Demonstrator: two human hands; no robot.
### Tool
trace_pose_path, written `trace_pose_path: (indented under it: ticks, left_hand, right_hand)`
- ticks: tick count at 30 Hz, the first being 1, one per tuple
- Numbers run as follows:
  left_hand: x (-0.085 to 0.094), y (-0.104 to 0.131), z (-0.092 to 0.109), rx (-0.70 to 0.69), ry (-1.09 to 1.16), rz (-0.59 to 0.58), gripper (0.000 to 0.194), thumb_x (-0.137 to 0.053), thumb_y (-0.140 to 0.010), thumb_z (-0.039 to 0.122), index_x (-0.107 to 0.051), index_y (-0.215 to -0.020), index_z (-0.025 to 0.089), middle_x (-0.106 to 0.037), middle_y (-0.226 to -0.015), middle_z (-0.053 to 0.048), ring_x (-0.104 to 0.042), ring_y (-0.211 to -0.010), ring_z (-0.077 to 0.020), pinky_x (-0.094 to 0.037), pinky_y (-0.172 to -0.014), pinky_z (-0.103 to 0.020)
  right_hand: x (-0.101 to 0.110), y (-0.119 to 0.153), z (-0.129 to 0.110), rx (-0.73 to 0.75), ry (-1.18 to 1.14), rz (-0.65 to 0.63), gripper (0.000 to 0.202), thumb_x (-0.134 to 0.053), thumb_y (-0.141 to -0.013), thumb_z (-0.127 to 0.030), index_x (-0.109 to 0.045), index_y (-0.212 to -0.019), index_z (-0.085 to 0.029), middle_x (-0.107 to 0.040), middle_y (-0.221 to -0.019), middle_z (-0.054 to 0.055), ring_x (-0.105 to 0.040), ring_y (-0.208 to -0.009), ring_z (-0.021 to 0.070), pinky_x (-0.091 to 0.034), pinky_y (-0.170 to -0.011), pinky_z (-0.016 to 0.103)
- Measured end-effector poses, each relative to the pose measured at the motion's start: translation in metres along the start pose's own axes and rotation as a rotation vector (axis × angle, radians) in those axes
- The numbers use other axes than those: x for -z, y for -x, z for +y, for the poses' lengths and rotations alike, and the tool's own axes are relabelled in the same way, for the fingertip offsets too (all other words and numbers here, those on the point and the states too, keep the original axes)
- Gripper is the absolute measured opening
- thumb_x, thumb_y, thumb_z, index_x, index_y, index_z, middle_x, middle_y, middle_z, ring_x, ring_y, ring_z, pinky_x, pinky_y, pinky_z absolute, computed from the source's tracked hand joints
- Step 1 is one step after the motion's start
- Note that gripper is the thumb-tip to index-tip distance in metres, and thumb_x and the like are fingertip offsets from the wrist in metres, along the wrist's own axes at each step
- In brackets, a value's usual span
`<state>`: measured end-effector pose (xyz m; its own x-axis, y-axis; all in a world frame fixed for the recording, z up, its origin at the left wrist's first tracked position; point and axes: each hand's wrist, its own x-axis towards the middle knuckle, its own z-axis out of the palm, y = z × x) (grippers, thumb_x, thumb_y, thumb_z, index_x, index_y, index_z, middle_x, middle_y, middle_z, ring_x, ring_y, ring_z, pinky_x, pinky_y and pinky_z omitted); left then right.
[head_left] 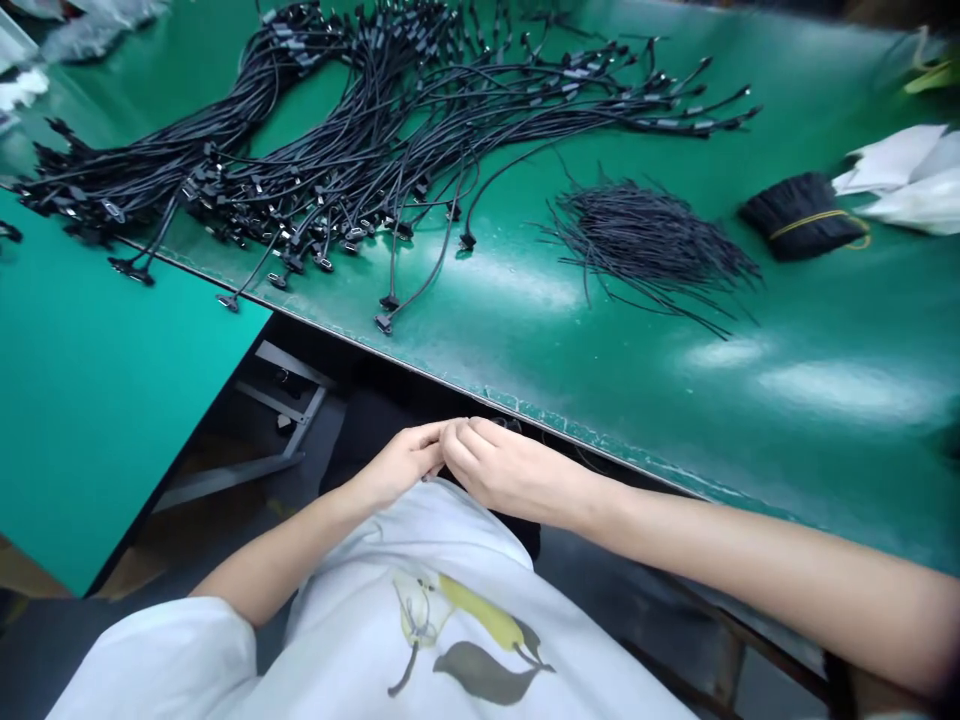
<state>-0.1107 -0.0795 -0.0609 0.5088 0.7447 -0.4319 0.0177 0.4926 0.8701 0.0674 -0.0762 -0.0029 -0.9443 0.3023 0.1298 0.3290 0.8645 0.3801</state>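
My left hand (pixel 411 462) and my right hand (pixel 480 460) meet in front of my white shirt, just below the green table's front edge. Fingers of both hands are curled together and touch; anything between them is hidden. Beyond them, on the green table (pixel 525 350), lie large bundles of black cables (pixel 337 140) with small connectors at their ends. A loose pile of thin black ties (pixel 652 240) rests right of the cables. Further right sits a black bundle (pixel 802 215) bound with a yellow band.
White bags or paper (pixel 907 180) lie at the right edge of the table, and clear plastic (pixel 97 30) at the far left. A second green surface (pixel 112 400) stands at the left. Below it shows a grey metal frame (pixel 232 480).
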Motion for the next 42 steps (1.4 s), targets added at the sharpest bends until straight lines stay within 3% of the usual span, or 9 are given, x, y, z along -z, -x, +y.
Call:
trace_pose_path:
  ticks: [7,11,16,20,23,27,32,38,42]
  left_hand:
    - [-0.009,0.004,0.0,0.074,-0.156,0.107,0.059,-0.056,-0.085,0.024,-0.046,-0.142,0.017,-0.068,-0.091,-0.005,-0.06,-0.083,-0.0178,-0.046,-0.083,-0.033]
    - [-0.015,0.006,0.014,-0.016,-0.116,0.111,0.059,-0.057,-0.082,0.019,-0.048,-0.14,0.018,-0.046,-0.147,-0.008,-0.039,-0.135,-0.0248,-0.025,-0.115,-0.036]
    - [-0.012,0.002,0.019,-0.199,0.074,0.12,0.044,-0.035,-0.098,0.037,-0.057,-0.131,0.019,-0.056,-0.133,-0.008,-0.047,-0.125,-0.0235,-0.032,-0.111,-0.039]
    - [-0.002,0.008,0.026,-0.458,-0.191,0.144,0.035,-0.044,-0.096,0.041,-0.069,-0.112,0.023,-0.052,-0.12,-0.008,-0.047,-0.116,-0.0229,-0.037,-0.105,-0.038]
    - [0.001,0.015,0.034,-0.582,-0.495,0.097,0.03,-0.049,-0.094,0.036,-0.076,-0.095,0.024,-0.052,-0.104,-0.008,-0.047,-0.102,-0.0209,-0.04,-0.096,-0.036]
    - [-0.001,0.013,0.031,-0.506,-0.694,-0.118,0.03,-0.048,-0.092,0.024,-0.077,-0.091,0.025,-0.051,-0.083,-0.004,-0.049,-0.081,-0.0166,-0.042,-0.083,-0.033]
    - [0.006,-0.001,0.029,-0.144,-0.197,-0.028,0.047,-0.034,-0.096,0.042,-0.073,-0.101,0.015,-0.058,-0.081,-0.005,-0.053,-0.071,-0.0165,-0.044,-0.067,-0.03]
    - [0.002,0.021,0.043,-0.394,-0.404,-0.008,0.03,-0.057,-0.089,0.041,-0.074,-0.082,0.018,-0.054,-0.078,-0.003,-0.052,-0.072,-0.0141,-0.045,-0.069,-0.028]
    - [-0.007,0.019,0.025,-0.404,-0.327,0.232,0.033,-0.064,-0.086,0.032,-0.061,-0.117,0.023,-0.056,-0.117,-0.007,-0.057,-0.104,-0.0181,-0.046,-0.093,-0.032]
  right_hand:
    - [-0.007,-0.004,-0.012,-0.055,-0.003,-0.1,0.043,-0.028,-0.078,0.006,-0.063,-0.065,-0.016,-0.048,-0.062,0.009,-0.038,-0.059,0.0206,-0.032,-0.055,0.035]
    - [-0.014,-0.005,-0.008,-0.325,-0.072,-0.083,0.032,-0.035,-0.08,0.002,-0.06,-0.069,-0.014,-0.048,-0.062,0.007,-0.037,-0.056,0.0192,-0.026,-0.049,0.033]
    - [-0.016,-0.013,-0.019,-0.755,-0.328,0.248,0.019,-0.046,-0.089,-0.012,-0.058,-0.075,-0.016,-0.056,-0.067,0.005,-0.048,-0.063,0.0161,-0.034,-0.057,0.029]
    - [-0.017,-0.01,-0.037,-1.015,-0.882,0.535,0.02,-0.044,-0.095,-0.02,-0.06,-0.083,-0.017,-0.063,-0.077,0.004,-0.057,-0.069,0.0145,-0.041,-0.062,0.026]
    - [-0.018,0.0,-0.031,-1.02,-1.212,0.501,0.026,-0.045,-0.096,-0.025,-0.057,-0.074,-0.019,-0.055,-0.066,0.0,-0.051,-0.059,0.0113,-0.038,-0.055,0.024]
    - [-0.015,0.013,-0.018,-1.053,-1.034,0.475,0.024,-0.047,-0.095,-0.022,-0.053,-0.072,-0.019,-0.053,-0.065,-0.001,-0.048,-0.06,0.0108,-0.036,-0.059,0.024]
    - [-0.009,0.005,-0.032,-0.79,-0.857,0.358,0.024,-0.041,-0.095,-0.019,-0.055,-0.076,-0.018,-0.056,-0.069,0.002,-0.047,-0.064,0.0131,-0.035,-0.062,0.026]
    - [-0.018,0.001,-0.03,-0.847,-0.638,0.293,0.029,-0.038,-0.095,-0.015,-0.052,-0.069,-0.018,-0.053,-0.064,0.002,-0.043,-0.062,0.0131,-0.031,-0.061,0.026]
    - [-0.02,0.0,-0.025,-0.918,-0.544,0.28,0.028,-0.04,-0.095,-0.016,-0.053,-0.071,-0.017,-0.055,-0.066,0.003,-0.043,-0.064,0.014,-0.032,-0.064,0.027]
